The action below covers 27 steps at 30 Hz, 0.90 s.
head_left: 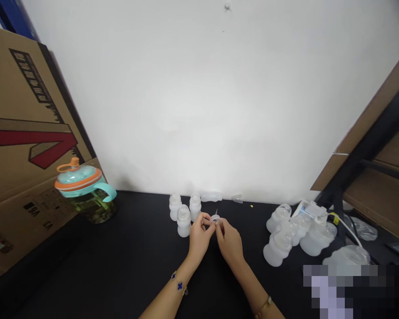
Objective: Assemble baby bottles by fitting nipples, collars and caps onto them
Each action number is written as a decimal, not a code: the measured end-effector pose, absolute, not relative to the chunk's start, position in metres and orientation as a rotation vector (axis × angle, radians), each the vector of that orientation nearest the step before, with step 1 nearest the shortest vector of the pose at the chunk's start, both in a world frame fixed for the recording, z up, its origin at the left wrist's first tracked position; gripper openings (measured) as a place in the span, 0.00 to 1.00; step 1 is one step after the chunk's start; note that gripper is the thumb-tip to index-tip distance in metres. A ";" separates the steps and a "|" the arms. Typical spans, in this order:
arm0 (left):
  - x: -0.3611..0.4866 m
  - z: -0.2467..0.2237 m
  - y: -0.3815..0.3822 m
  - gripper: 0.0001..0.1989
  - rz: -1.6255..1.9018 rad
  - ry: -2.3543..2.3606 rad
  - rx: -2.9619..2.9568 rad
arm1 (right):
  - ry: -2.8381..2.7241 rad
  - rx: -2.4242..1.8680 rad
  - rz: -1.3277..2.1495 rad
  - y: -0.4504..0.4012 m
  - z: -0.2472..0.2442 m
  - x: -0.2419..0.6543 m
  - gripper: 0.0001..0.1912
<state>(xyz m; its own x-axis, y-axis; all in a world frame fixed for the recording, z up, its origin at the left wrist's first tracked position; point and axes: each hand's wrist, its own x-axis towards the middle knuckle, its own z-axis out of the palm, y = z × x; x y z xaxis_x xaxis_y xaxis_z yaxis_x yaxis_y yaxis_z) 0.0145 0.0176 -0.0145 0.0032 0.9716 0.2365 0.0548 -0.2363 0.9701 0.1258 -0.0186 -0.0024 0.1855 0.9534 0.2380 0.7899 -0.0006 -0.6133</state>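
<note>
My left hand (200, 232) and my right hand (229, 239) meet over the black table, fingers closed from both sides on a small translucent bottle collar (216, 218). A thin pointed piece rises above the collar; its kind is too small to tell. Three small white baby bottles with clear domed caps stand upright just left of my left hand, the nearest bottle (184, 221) close to its fingers. Behind my hands, a translucent bottle-shaped piece (212, 196) lies on its side along the wall. A small clear pointed piece (237, 199) rests to its right.
Several more capped bottles (278, 248) cluster on the right, beside a white box (310, 210) with a cable. A large teal and orange jug (86, 190) holding green leaves stands at left against a cardboard box (26, 177). A white wall (199, 110) closes the back.
</note>
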 end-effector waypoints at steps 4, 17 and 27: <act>0.014 -0.017 0.018 0.07 1.345 1.145 1.450 | -1.635 -1.798 0.356 -0.020 0.000 0.125 0.14; 0.011 -0.015 0.013 0.07 1.357 1.208 1.566 | -1.664 -1.844 0.325 -0.019 -0.003 0.125 0.13; 0.011 -0.019 0.016 0.11 1.318 1.183 1.532 | -1.585 -1.759 0.410 -0.020 0.002 0.126 0.13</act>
<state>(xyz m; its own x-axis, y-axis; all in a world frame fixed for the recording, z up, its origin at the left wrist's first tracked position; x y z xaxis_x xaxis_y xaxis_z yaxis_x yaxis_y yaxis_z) 0.0111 0.0165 -0.0193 0.0296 0.9645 0.2626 0.1571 -0.2639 0.9517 0.1256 -0.0200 0.0018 0.1929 0.9546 0.2272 0.7246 0.0176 -0.6889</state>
